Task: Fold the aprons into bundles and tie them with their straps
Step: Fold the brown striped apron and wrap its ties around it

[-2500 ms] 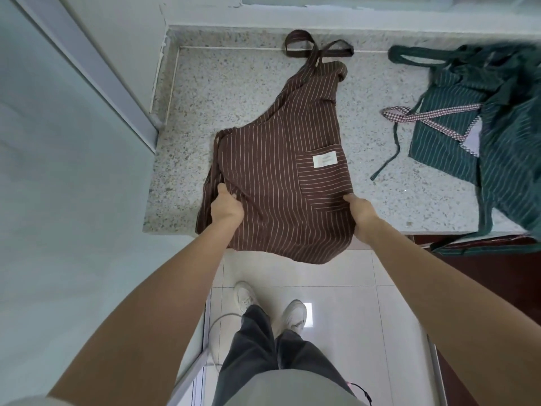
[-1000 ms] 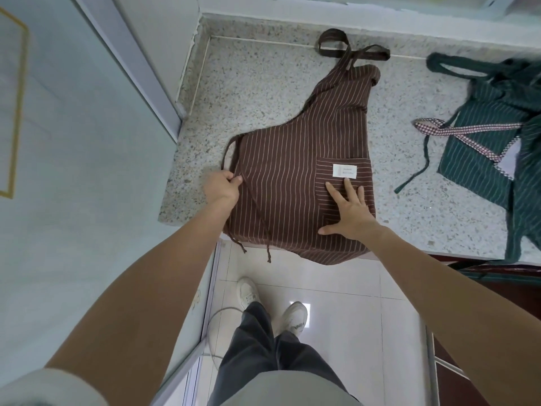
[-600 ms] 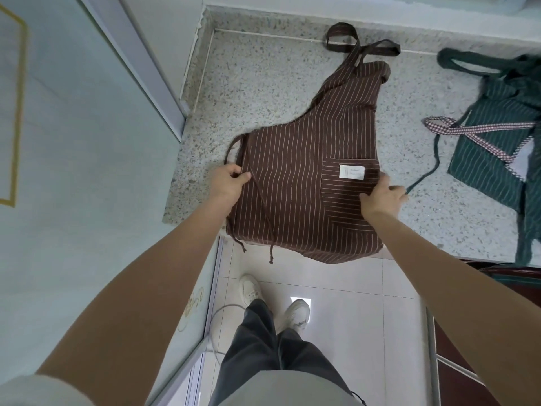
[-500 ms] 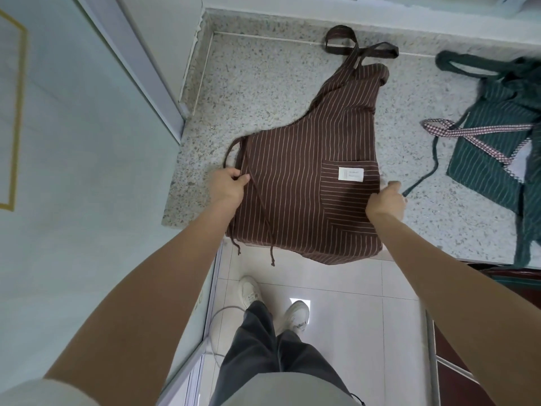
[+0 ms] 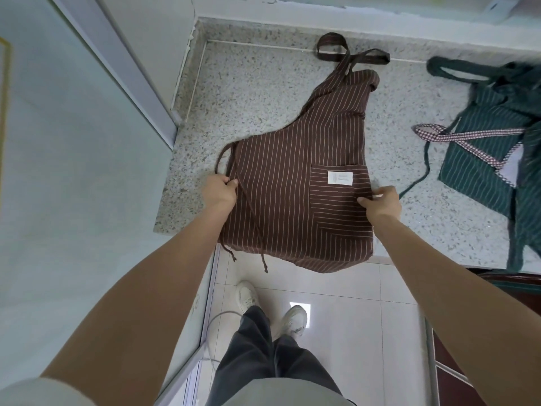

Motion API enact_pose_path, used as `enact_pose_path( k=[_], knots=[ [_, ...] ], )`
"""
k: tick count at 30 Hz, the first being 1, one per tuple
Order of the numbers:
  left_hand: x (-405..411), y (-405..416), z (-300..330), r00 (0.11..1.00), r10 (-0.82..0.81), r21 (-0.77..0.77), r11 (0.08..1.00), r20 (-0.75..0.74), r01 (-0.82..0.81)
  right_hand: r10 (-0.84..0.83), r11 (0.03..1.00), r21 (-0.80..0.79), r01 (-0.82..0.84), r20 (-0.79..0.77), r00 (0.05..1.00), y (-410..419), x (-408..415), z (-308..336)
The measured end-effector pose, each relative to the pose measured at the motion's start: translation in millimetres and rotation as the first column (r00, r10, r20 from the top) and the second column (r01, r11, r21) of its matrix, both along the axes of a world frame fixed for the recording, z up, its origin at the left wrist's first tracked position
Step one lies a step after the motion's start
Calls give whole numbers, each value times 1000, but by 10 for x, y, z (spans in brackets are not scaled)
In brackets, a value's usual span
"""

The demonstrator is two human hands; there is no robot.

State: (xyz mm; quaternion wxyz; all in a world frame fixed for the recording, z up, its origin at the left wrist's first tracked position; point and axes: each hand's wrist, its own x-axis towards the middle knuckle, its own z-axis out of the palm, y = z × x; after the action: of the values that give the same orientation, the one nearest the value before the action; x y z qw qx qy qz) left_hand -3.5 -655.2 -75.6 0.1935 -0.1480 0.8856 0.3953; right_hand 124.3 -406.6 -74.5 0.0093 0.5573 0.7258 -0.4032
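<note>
A brown striped apron (image 5: pixel 292 183), folded in half lengthwise, lies on the speckled stone counter (image 5: pixel 248 92). Its hem hangs over the front edge, and its neck loop (image 5: pixel 336 49) lies at the back. A pocket with a white label (image 5: pixel 339 178) faces up. My left hand (image 5: pixel 219 191) grips the apron's left edge, where thin waist straps (image 5: pixel 254 218) trail down over the cloth. My right hand (image 5: pixel 380 199) pinches the right edge beside the pocket.
A green striped apron (image 5: pixel 491 159) with a checkered strap (image 5: pixel 468 134) lies crumpled at the counter's right, one thin tie (image 5: pixel 424 168) reaching toward the brown apron. A wall and a door frame (image 5: pixel 128 71) close the left side. My feet stand on white floor tiles (image 5: pixel 351 303) below.
My right hand left the pocket, where it lay flat, and took hold of the apron's right edge. My left hand has kept its grip on the left edge.
</note>
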Motion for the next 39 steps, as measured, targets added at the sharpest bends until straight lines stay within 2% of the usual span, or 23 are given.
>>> enact_pose_path(
  k=[4, 7, 9, 11, 13, 14, 16, 18, 20, 22, 26, 31, 34, 36, 39],
  knots=[
    [-77, -56, -53, 1000, -11, -75, 997, 4, 11, -16, 1000, 19, 17, -21, 1000, -12, -23, 35],
    [-134, -68, -57, 995, -95, -180, 979, 36, 100, 27, 998, 59, -28, 30, 999, -38, -96, 8],
    [-151, -28, -17, 987, -146, -222, 963, 64, 156, 120, 981, 141, -137, 121, 985, -59, -139, -3],
    [-157, 51, -1, 988, -131, -271, 951, 84, 150, 266, 909, 263, -322, 227, 937, -87, -190, 18],
    [-126, 135, 17, 984, -176, -382, 911, -25, 153, 425, 813, 307, -496, 270, 864, -137, -261, 34],
    [-110, 176, 48, 956, -270, -426, 882, -114, 199, 491, 781, 289, -554, 265, 830, -170, -301, 31],
    [-110, 257, 81, 824, -515, -481, 799, -237, 361, 572, 744, 232, -627, 264, 777, -226, -384, 14],
    [-162, 328, 58, 697, -690, -517, 676, -196, 525, 591, 735, 192, -650, 287, 754, -258, -449, 10],
    [-220, 402, 59, 644, -763, -514, 573, -51, 638, 589, 748, 165, -643, 281, 757, -252, -481, 29],
    [-308, 488, 84, 634, -772, -512, 524, 52, 680, 571, 781, 148, -607, 225, 790, -200, -539, 61],
    [-527, 758, 177, 593, -805, -555, 487, 13, 674, 494, 863, 78, -500, 77, 866, 44, -735, 145],
    [-898, 1314, 290, 559, -809, -435, 576, -183, 692, 218, 969, -93, -230, -122, 968, 519, -1110, 277],
    [-1181, 1717, 343, 617, -752, -275, 659, -233, 700, 77, 977, -182, -114, -199, 977, 871, -1393, 292],
    [-1357, 1983, 325, 656, -735, -198, 678, -174, 708, 41, 966, -241, -93, -213, 976, 1116, -1592, 295],
    [-1553, 2282, 261, 684, -730, -184, 672, 3, 718, 17, 925, -371, -86, -186, 982, 1385, -1890, 276]
  ],
)
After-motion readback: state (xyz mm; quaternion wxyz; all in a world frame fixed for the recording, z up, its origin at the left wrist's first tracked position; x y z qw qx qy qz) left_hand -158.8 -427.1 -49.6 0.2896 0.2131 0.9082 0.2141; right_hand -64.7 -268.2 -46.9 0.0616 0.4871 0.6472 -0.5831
